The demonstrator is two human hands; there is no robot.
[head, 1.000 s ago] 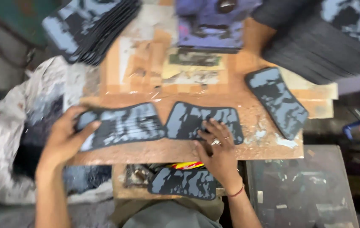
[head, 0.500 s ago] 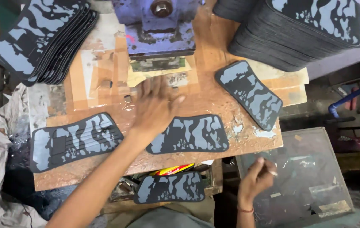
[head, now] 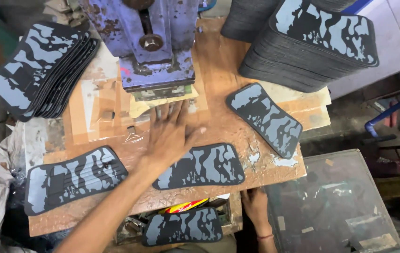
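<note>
Rough, worn wooden bench top, scuffed and flaked with pale residue; matt black rubbery pads with dull blue-grey camouflage print, one near centre, one near left; chipped blue-painted metal press, rust at its bolt; creased yellowish paper beneath; dusty glass sheet, near right

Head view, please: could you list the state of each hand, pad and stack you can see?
Left hand: open, flat on the bench, reaching toward the press.
Right hand: low, at the bench edge, grip unclear.
Middle pad: flat, partly under the left hand.
Left stack: fanned, leaning.
Press: rusty, paint chipped.
</note>
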